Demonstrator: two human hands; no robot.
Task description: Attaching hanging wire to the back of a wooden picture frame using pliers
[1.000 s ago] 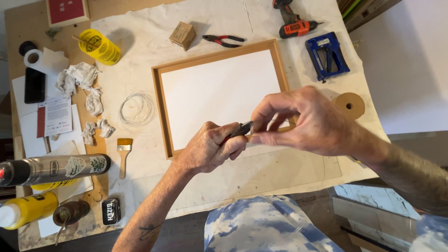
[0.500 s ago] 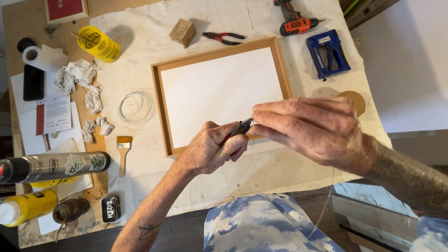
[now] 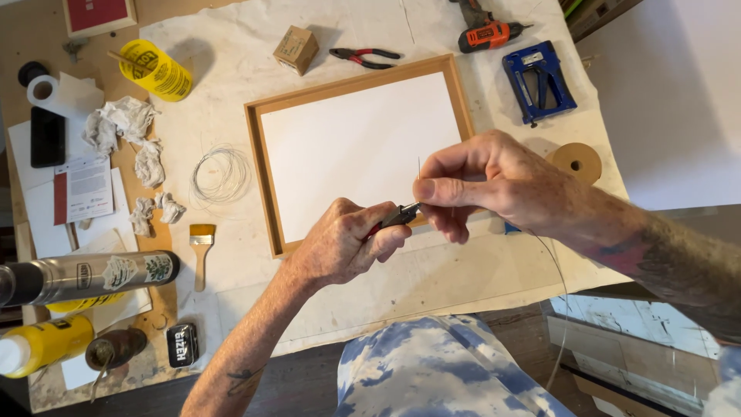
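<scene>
The left hand (image 3: 343,247) grips small pliers (image 3: 397,217). The right hand (image 3: 494,181) pinches a thin wire (image 3: 419,167) at their tip, above the wooden frame (image 3: 258,166).

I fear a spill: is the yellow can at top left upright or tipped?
Tipped. The yellow can lies on its side on the white cloth, its round end facing the camera.

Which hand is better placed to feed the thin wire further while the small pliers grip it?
Right. The right hand already pinches the thin metal wire at the pliers' tip, with slack trailing below its wrist. The left hand is fully occupied gripping the small dark pliers.
</scene>
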